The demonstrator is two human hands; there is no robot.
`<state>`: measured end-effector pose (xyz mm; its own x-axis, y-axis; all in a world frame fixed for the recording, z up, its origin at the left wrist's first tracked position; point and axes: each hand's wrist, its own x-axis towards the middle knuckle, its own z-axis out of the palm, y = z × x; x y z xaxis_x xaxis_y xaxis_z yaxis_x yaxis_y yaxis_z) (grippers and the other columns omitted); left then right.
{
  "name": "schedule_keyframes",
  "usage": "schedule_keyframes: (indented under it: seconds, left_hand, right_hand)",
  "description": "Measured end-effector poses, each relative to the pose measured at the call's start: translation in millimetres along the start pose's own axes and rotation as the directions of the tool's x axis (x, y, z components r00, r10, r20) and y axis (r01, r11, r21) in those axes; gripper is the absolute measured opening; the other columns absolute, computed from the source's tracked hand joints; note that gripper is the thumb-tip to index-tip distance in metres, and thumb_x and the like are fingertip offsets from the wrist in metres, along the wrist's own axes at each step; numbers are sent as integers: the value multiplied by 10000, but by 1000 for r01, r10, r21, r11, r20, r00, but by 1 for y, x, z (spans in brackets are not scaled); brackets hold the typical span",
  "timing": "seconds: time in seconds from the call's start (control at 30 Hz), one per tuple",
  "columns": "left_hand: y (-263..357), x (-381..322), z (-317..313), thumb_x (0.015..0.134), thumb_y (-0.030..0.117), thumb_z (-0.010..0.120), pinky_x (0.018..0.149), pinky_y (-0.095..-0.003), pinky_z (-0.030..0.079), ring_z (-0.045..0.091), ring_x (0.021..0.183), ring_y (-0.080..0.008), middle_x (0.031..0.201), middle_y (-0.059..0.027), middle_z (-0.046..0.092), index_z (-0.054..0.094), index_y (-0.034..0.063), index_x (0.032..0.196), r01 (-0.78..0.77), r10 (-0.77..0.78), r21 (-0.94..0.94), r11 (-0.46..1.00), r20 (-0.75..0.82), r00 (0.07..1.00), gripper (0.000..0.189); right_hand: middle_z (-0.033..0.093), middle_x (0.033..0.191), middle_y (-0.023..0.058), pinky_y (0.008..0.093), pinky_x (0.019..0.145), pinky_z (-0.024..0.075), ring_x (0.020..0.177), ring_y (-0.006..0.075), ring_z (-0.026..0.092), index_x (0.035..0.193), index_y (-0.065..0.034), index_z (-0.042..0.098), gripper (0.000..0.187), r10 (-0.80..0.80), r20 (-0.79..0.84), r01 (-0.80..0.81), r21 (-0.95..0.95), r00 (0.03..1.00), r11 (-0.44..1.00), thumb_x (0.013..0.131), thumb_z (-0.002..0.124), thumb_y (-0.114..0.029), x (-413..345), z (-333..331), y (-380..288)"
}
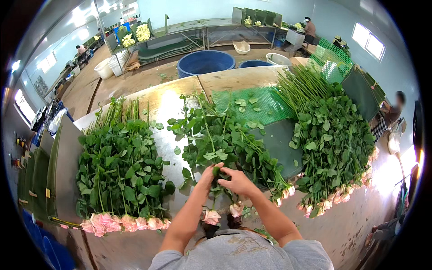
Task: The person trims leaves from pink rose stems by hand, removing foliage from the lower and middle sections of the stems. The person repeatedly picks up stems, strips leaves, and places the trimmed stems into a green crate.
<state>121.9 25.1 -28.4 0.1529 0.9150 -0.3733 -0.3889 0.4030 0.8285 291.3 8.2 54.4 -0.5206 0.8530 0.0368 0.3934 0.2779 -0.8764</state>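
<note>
In front of my body, my left hand (208,175) is curled around the leafy stem of a pink rose (211,217), whose bloom hangs below the wrist. Close on its right, my right hand (239,182) has thumb and index finger bent around the same leaves (216,171); leaves hide whether they pinch anything. A second pink rose (236,209) hangs under the right wrist. Beyond both hands spreads a loose pile of leafy rose stems (216,135), with more blooms (286,193) at its right end.
Left stands a dense row of roses (121,168), blooms at the near edge; a larger heap (332,141) lies right. Green mesh (260,101) and a dark green sheet (281,145) cover part of the metal table (165,135). Upright panels (65,168) flank it. A blue tub (206,62) stands beyond.
</note>
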Motion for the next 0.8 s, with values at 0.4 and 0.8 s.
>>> schedule_keyframes:
  seconds: [0.4,0.8]
  left_hand:
    - [134,-32,15,853,118,584,781,-301,496,605,826,-170,943,-66,602,495,-35,1150,58,46,-358,932,274,961,346]
    - [66,23,50,833,61,597,663,-254,489,571,770,-159,900,-63,586,503,3,1125,1,150,-540,841,234,961,312]
  right_hand:
    - [640,885,161,442,736,481,851,358,596,1025,-40,569,349,249,-503,-526,-542,828,656,753,626,-251,-41,-113,151]
    - [602,881,129,428,724,462,845,349,572,960,-125,642,265,84,-470,-303,-411,879,860,695,629,-128,-44,-130,101]
